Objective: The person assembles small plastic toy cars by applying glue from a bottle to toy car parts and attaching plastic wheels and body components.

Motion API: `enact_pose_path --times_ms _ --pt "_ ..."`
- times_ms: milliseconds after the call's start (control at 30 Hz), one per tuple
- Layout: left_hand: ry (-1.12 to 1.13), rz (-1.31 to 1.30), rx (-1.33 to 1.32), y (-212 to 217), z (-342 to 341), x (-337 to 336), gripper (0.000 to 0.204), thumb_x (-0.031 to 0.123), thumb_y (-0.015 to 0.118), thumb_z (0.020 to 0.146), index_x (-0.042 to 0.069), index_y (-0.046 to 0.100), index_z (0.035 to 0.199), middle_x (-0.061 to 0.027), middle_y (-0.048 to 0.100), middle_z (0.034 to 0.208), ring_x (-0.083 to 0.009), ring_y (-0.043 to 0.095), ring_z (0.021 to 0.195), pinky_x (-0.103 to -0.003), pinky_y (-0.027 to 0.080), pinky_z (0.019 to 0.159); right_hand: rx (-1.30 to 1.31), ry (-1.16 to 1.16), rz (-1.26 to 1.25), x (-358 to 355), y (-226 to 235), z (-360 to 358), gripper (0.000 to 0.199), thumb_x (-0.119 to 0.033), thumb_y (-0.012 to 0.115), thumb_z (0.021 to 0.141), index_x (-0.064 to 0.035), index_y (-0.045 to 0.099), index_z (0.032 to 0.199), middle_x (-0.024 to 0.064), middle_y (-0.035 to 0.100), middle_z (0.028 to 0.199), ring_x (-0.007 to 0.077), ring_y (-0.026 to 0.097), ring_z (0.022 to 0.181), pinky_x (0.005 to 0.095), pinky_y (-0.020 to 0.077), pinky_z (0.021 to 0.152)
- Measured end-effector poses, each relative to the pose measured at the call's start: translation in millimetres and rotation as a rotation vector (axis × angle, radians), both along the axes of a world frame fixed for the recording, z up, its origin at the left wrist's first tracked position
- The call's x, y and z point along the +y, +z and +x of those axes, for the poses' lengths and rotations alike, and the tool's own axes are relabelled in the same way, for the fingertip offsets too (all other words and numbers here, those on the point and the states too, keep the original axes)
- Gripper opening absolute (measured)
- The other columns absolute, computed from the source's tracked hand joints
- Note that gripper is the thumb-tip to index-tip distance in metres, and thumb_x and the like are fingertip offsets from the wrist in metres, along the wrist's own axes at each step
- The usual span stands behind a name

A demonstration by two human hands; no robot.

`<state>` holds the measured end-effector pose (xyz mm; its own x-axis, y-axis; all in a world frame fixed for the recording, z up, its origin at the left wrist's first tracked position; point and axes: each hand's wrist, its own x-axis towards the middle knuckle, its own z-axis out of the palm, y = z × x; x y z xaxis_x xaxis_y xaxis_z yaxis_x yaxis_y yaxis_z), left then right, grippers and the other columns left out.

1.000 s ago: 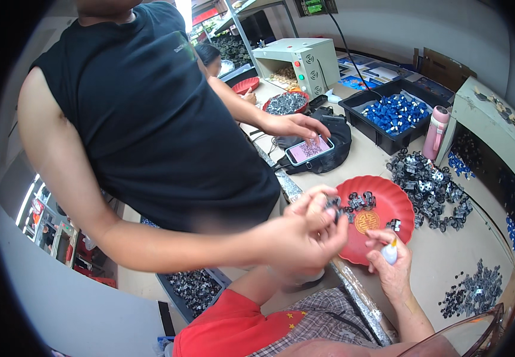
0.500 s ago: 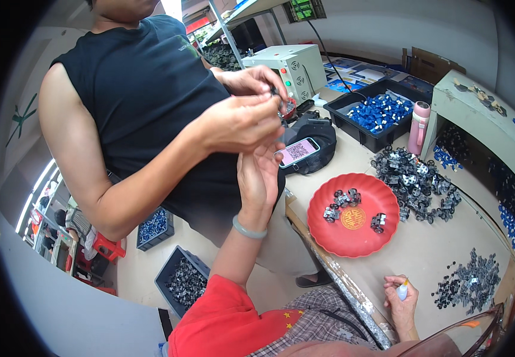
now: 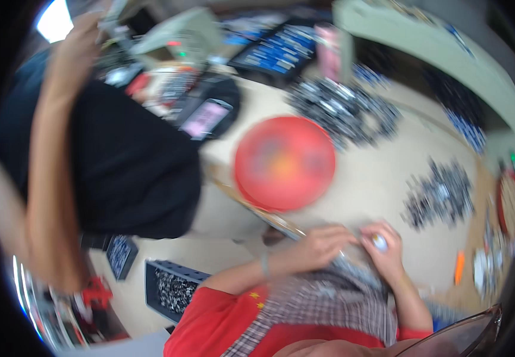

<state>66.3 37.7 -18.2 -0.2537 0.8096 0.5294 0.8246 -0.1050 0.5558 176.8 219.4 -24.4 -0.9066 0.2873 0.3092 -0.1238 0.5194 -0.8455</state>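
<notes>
My right hand [image 3: 390, 257] is closed around a small white glue bottle [image 3: 380, 242], which shows between its fingers at the table's front edge. Just left of it is my left hand [image 3: 323, 245], its fingertips drawn together close to the right fingers; whatever they pinch is hidden and blurred. Beyond both hands sits a red scalloped plate [image 3: 290, 199] with a few smeared dark shapes on it. Small grey and black parts [image 3: 442, 193] lie heaped to the right of my hands.
A heap of small wheeled toy chassis [image 3: 341, 113] lies behind the plate, near a pink bottle [image 3: 329, 50] and a black tray [image 3: 275, 56] of blue parts. A co-worker in black [image 3: 126, 160] stands at the left. A grey crate [image 3: 174, 291] stands on the floor.
My left hand has come down from beside the co-worker's hands to meet my right hand. The co-worker's arm is now raised at the upper left. The view has swung right and blurred.
</notes>
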Motion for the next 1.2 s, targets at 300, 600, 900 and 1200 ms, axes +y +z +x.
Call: enact_pose_path --times_ms 300,600,900,1200 --pt "0.033 -0.109 -0.043 17 -25 83 0.018 -0.002 0.061 0.079 0.0 0.064 0.096 -0.0151 0.062 0.096 -0.0341 0.06 0.091 -0.04 0.049 0.078 0.002 -0.205 -0.029 33 -11 37 0.028 0.008 0.063 0.073 -0.0019 0.066 0.099 0.0091 0.061 0.09 0.0203 0.065 0.079 0.0292 0.053 0.072" --pt "0.233 -0.205 0.118 -9 -48 174 0.018 0.006 0.06 0.082 0.005 0.064 0.1 -0.0137 0.059 0.099 -0.0328 0.054 0.096 -0.042 0.046 0.083 0.086 -0.317 0.003 43 -21 50 0.027 0.009 0.065 0.072 -0.0033 0.066 0.096 0.0089 0.062 0.086 0.0213 0.063 0.075 0.031 0.0511 0.067" --pt "0.684 -0.236 0.383 -26 -115 199 0.032 0.016 0.066 0.08 0.012 0.062 0.112 -0.0117 0.059 0.103 -0.0319 0.052 0.105 -0.045 0.045 0.084 0.11 -0.321 -0.075 41 -22 52 0.021 0.005 0.066 0.076 -0.0043 0.066 0.095 0.0085 0.061 0.086 0.0219 0.063 0.073 0.0319 0.0511 0.064" --pt "0.648 -0.299 0.362 -26 -112 200 0.026 0.011 0.068 0.077 0.012 0.06 0.102 -0.0087 0.06 0.097 -0.0281 0.061 0.088 -0.041 0.047 0.077 0.075 -0.296 -0.011 40 -18 54 0.013 -0.004 0.068 0.081 -0.0052 0.065 0.093 0.0079 0.061 0.087 0.0242 0.062 0.071 0.0335 0.051 0.063"
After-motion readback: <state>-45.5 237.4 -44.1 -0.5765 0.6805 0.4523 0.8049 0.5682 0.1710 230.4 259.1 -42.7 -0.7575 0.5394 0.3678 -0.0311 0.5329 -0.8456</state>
